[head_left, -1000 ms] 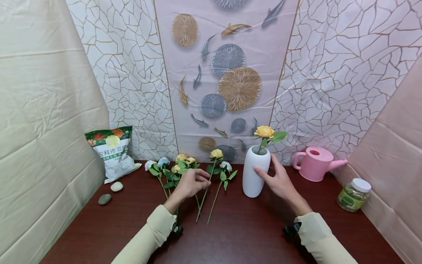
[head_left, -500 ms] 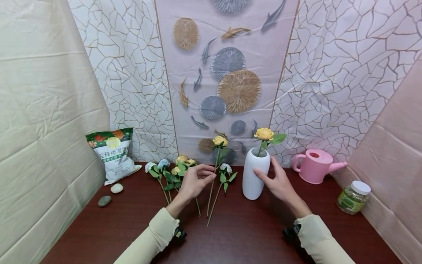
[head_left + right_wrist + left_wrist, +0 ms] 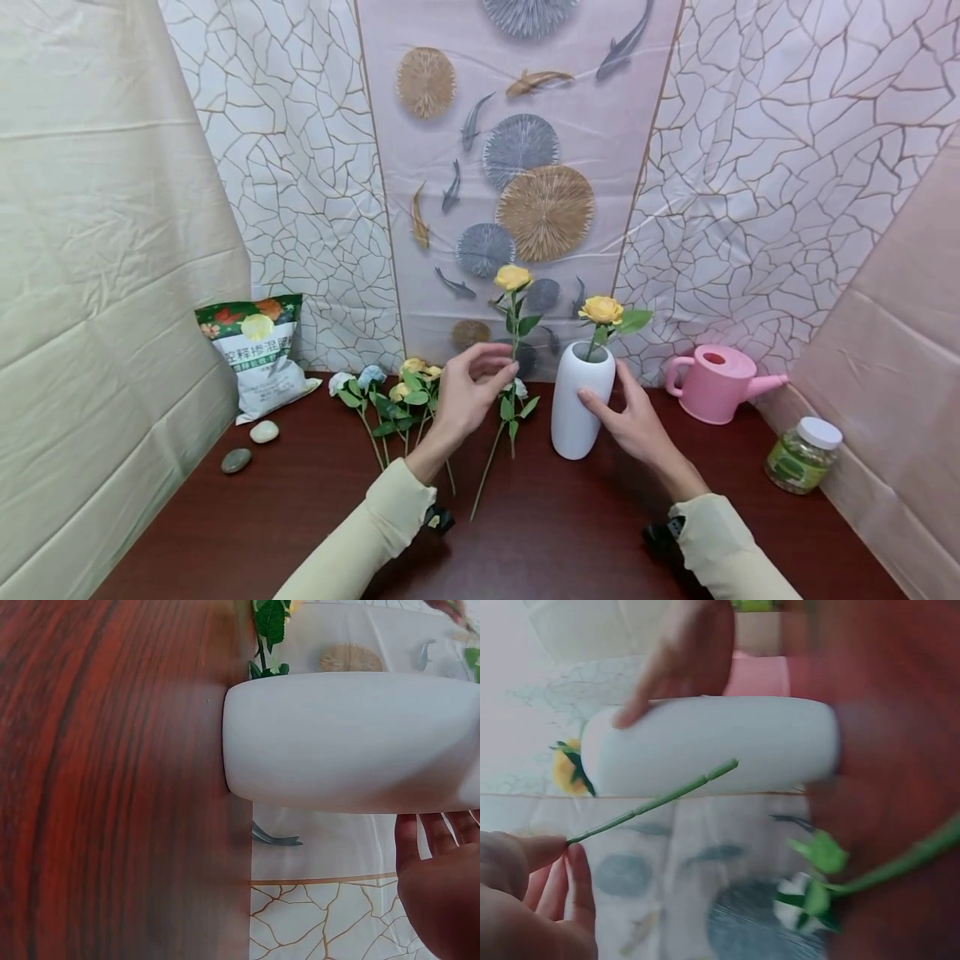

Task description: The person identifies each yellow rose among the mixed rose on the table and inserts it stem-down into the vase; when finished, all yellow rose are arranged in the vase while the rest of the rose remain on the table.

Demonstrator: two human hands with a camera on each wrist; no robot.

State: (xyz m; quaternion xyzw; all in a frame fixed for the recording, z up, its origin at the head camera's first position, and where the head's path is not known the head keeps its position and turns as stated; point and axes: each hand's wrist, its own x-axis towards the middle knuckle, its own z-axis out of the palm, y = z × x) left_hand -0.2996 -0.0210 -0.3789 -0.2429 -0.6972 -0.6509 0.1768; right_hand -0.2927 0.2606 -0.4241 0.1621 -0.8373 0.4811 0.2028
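Observation:
My left hand (image 3: pixel 467 392) pinches the stem of a yellow rose (image 3: pixel 513 278) between thumb and fingertips. The rose stands upright, left of a white vase (image 3: pixel 572 412). In the left wrist view the lower end of its green stem (image 3: pixel 667 796) sticks out past the fingertips, overlapping the vase. My right hand (image 3: pixel 636 425) holds the vase from the right, thumb on the near side and fingers mostly hidden behind. Another yellow rose (image 3: pixel 602 310) with a green leaf rises from the vase's mouth. The vase (image 3: pixel 337 742) stands on the dark red table.
A white rose (image 3: pixel 521 390) lies behind the held stem. Left of it lie several yellow, blue and white flowers (image 3: pixel 386 400). A fertilizer bag (image 3: pixel 258 358) and two stones (image 3: pixel 264 432) are at far left. A pink watering can (image 3: pixel 716 387) and a lidded jar (image 3: pixel 804 457) stand right.
My left hand has lifted the yellow rose from among the flowers and carried it up and right toward the vase, turning it upright. My right hand stays on the vase.

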